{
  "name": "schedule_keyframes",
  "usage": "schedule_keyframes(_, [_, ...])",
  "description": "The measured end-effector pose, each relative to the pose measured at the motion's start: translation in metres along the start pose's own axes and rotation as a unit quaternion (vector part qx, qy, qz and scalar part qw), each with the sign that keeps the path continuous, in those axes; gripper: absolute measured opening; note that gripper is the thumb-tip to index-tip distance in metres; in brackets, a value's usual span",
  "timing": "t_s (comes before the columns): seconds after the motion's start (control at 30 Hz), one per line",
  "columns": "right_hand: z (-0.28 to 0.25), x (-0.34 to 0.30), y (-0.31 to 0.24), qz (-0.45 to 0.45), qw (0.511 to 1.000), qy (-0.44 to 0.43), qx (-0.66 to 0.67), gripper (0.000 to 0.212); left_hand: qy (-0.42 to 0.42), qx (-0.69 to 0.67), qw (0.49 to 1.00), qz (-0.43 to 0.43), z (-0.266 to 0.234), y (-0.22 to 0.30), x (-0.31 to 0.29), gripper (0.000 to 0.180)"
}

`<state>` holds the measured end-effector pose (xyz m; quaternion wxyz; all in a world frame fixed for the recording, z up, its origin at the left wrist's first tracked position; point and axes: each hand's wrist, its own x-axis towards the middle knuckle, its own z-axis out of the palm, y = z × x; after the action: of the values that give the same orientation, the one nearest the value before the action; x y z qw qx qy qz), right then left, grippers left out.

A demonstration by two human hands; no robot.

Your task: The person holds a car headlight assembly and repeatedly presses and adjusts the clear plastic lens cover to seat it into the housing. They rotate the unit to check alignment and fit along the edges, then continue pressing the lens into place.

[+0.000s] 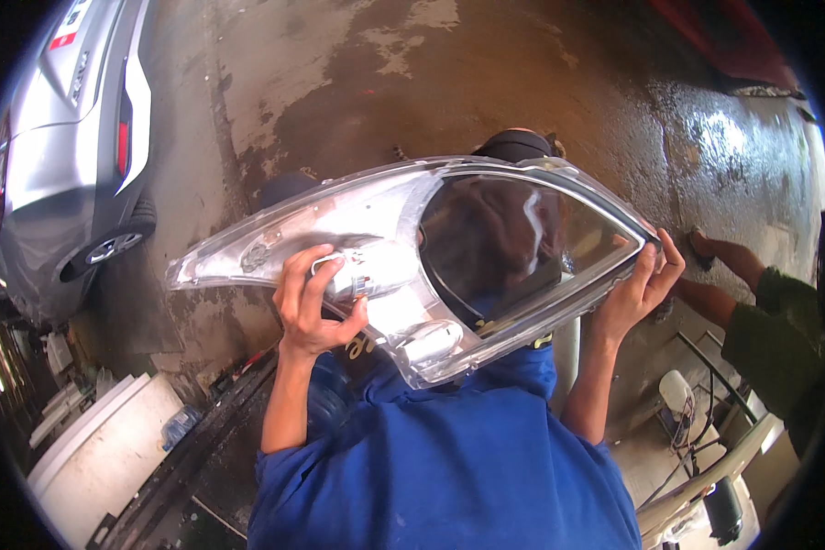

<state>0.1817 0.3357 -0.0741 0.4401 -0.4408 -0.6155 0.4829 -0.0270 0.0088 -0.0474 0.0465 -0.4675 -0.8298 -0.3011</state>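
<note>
A car headlight (385,215) with a clear, pointed housing is held up in front of my body by both hands. Its narrow tip points left, and a wide see-through window with a bright rim takes up its right part. My left hand (316,302) grips the silvery inner part near the round bulb socket (357,275), thumb and fingers curled about it. At the right corner, the thumb and fingers of my right hand (637,289) pinch the housing's edge. Behind the headlight, its body hides part of my legs.
A silver car (73,137) stands at the left on a wet, stained floor (339,82). To the right is a person (770,339) in dark green clothes. White panels (110,449) and a blue plastic bottle (181,426) lie at the lower left. A white jug (676,390) is at the lower right.
</note>
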Motion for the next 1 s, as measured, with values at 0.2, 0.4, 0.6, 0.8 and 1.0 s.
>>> schedule_keyframes(0.2, [0.003,-0.004,-0.003,-0.016,1.0,0.016,-0.011,0.026,-0.002,-0.008,1.0,-0.001,-0.002,0.001,-0.003,0.057])
schedule_keyframes(0.4, [-0.004,-0.004,-0.003,0.005,1.0,0.014,0.005,0.028,0.016,-0.029,0.999,-0.012,0.001,0.003,-0.003,0.058])
schedule_keyframes(0.6, [-0.002,-0.006,0.002,0.003,1.0,0.024,0.015,0.026,0.011,-0.046,0.999,-0.018,-0.001,0.002,-0.002,0.057])
schedule_keyframes(0.8, [-0.018,-0.001,0.016,-0.045,0.999,0.019,-0.007,0.026,-0.076,-0.088,0.991,-0.068,-0.019,-0.001,0.0,0.065])
schedule_keyframes(1.0, [-0.013,-0.004,0.009,-0.03,0.999,0.031,0.021,0.025,-0.097,0.033,0.993,-0.049,-0.044,-0.01,-0.006,0.079])
